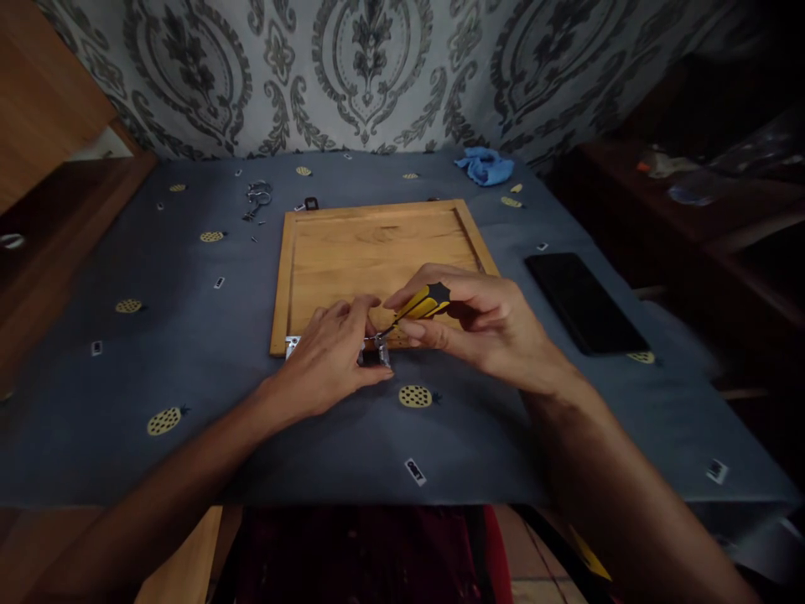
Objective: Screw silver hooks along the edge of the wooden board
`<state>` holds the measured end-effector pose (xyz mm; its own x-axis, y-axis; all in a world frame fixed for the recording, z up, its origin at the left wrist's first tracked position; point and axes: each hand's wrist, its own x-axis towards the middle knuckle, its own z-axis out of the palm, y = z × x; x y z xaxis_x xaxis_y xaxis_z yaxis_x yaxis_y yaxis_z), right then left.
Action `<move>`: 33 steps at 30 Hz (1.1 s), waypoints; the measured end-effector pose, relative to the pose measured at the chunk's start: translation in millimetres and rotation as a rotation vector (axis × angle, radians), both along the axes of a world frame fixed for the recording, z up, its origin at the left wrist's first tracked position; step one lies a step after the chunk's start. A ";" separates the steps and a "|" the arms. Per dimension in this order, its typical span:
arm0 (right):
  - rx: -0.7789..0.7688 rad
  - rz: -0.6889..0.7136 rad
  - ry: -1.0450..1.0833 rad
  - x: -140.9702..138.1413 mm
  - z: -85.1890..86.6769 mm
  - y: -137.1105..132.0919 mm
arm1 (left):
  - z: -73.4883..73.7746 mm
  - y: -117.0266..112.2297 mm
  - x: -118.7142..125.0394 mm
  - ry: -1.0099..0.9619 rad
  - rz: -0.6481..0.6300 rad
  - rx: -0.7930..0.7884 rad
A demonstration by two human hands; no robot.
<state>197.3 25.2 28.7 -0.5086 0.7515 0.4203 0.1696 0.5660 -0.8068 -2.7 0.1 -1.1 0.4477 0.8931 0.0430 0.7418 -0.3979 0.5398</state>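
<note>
A framed wooden panel (371, 252) lies flat on the cloth-covered table. My right hand (484, 323) pinches a small yellow-and-black screwdriver (423, 304) over the panel's near edge. The screwdriver's shaft slants down to the left, its tip at a silver metal fitting (385, 356) on that edge. My left hand (330, 352) closes around this fitting, thumb on the near side and fingers above, hiding much of it. Left of that hand, a second piece of silver metal (293, 344) shows at the panel's near left corner.
A black phone (588, 302) lies right of the panel. Small metal hardware (257, 200) and loose screws (255, 239) sit at the back left. A blue cloth (484, 166) is crumpled at the back right. Behind the panel is a small black square piece (311, 204).
</note>
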 end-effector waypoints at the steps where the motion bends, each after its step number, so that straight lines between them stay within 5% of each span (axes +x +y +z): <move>1: -0.006 0.002 -0.011 1.5 0.9 0.4 | 0.1 0.0 -0.1 0.004 -0.002 0.005; 17: 0.358 -0.236 -0.092 -6.0 -7.2 -2.4 | -0.3 -0.2 0.2 -0.003 -0.013 0.029; 33: 0.451 -0.315 -0.124 -10.1 -9.7 -6.8 | -0.4 -0.6 0.7 0.007 0.010 -0.002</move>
